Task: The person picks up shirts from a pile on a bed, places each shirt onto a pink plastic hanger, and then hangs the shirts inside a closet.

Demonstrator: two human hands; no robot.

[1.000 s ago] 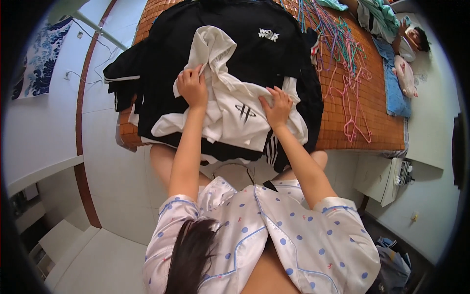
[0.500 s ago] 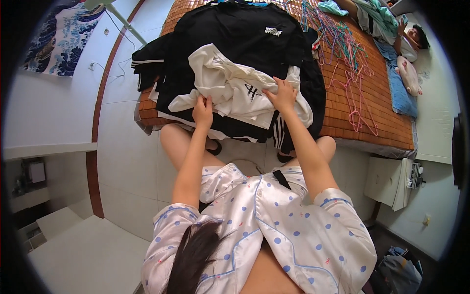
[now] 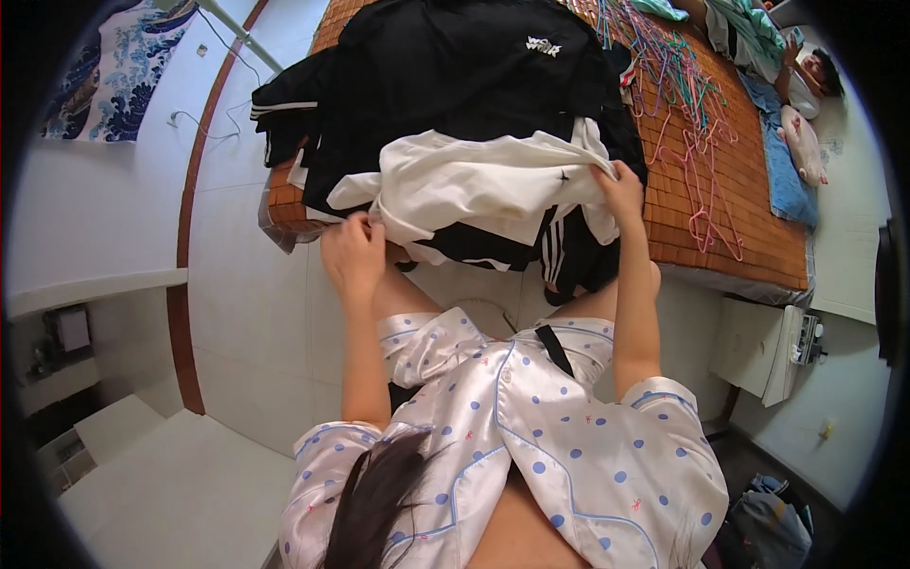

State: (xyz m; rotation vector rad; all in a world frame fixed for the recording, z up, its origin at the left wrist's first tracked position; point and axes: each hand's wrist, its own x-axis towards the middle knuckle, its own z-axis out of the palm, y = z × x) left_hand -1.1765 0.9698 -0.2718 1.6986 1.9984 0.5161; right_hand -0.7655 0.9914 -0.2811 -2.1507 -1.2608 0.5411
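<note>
Here, by the right grip (image 3: pixel 621 194), closed, the right end of a white garment (image 3: pixel 474 185) is pinched; by the left grip (image 3: pixel 353 254), also closed, its lower left edge is held, the fingertips being partly hidden; between the two, the cloth is stretched into a wide, wrinkled band, a small dark mark being seen near the right grip; the white garment is laid over the near part of a black top (image 3: pixel 445 71), whose front is marked with white print; at the near edge, right of the middle, black cloth with white stripes (image 3: pixel 557 254) is draped; all this is carried by a bed, covered with a brown tiled mat (image 3: pixel 773 242); to the right, a tangle of coloured hangers (image 3: pixel 668 81) is spread; farther right, a blue cloth (image 3: pixel 789 185) and a pale pink plush thing (image 3: pixel 804 150) are placed; beyond, a phone (image 3: pixel 796 38) is held by another person (image 3: pixel 806 95), who is seen lying down.
</note>
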